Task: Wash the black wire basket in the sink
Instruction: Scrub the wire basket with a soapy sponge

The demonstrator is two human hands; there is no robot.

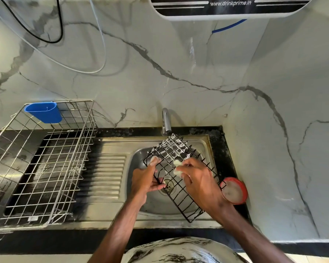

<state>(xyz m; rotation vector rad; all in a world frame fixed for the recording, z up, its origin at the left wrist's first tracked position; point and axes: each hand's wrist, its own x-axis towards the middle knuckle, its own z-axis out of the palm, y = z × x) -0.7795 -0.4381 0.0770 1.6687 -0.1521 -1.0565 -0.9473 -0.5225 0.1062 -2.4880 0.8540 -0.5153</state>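
In the lower centre of the frame, the suds-covered black wire basket (172, 149) tilts over the steel sink (110, 147) bowl, below the tap (166, 120). The left hand (144, 179) has its fingers curled round the basket's left edge wire. The right hand (199, 185) pinches a foamy scrub pad (177, 168) against the wires.

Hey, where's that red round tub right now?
Head view, right side: the red tub sits on the black counter at the right rim of the sink, next to the right hand and a corner of the black wire basket.
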